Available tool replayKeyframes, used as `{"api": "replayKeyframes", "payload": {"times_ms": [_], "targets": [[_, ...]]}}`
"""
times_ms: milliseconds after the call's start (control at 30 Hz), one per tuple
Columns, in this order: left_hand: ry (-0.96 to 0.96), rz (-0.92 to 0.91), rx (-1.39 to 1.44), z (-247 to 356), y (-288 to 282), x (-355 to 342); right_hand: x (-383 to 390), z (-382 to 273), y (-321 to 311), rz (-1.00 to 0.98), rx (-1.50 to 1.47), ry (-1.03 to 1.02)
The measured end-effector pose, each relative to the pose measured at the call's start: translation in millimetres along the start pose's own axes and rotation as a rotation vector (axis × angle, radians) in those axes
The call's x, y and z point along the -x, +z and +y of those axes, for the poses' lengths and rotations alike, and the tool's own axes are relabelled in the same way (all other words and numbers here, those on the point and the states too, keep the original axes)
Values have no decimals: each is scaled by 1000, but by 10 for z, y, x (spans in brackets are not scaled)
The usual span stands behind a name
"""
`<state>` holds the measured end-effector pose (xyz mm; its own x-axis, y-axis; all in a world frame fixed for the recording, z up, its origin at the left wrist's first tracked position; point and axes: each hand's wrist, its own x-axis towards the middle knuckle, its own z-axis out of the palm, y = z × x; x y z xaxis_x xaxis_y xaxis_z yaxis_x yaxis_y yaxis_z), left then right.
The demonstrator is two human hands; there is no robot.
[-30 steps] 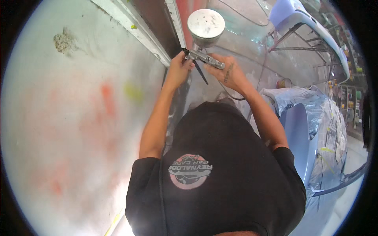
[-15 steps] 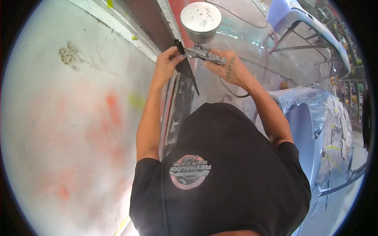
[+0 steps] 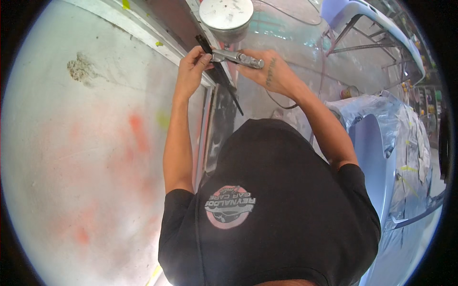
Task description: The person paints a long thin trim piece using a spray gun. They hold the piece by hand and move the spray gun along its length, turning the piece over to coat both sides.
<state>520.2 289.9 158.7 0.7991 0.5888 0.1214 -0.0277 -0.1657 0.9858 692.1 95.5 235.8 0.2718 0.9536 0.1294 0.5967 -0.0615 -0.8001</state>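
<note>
My right hand (image 3: 273, 72) is wrapped round a silver spray gun (image 3: 239, 58) with a round, pale-lidded cup (image 3: 226, 15) on top. The gun's nozzle end points left, close to the fingertips of my left hand (image 3: 190, 72). Those fingers are pinched on a long, thin black strip (image 3: 232, 93), which slants down to the right and tapers to a point. Part of the strip passes behind the nozzle and my fingers. The trigger and the fingers of my right hand are largely hidden behind the gun.
Left stands a pale wall panel (image 3: 95, 157) with red and yellow-green paint smudges. Light blue car body parts, one on a metal stand (image 3: 365, 58) and one lower (image 3: 369, 157) beside plastic sheeting (image 3: 405, 128), are on the right. A hose (image 3: 281, 104) hangs below the gun.
Both hands and the spray gun have shifted up and to the left in the picture. More of the black strip's upper end shows above the nozzle.
</note>
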Motion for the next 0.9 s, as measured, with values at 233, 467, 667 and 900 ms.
{"api": "replayKeyframes", "payload": {"times_ms": [233,467,667,900], "targets": [[47,62,0,242,105,36,42,-19,24,-16,23,32],[99,144,8,394,142,59,84,158,137,5,-3,-44],[120,125,-9,403,113,58,133,136,136,8,-1,-15],[127,124,-1,460,168,81,184,197,120,-45,24,18]]}}
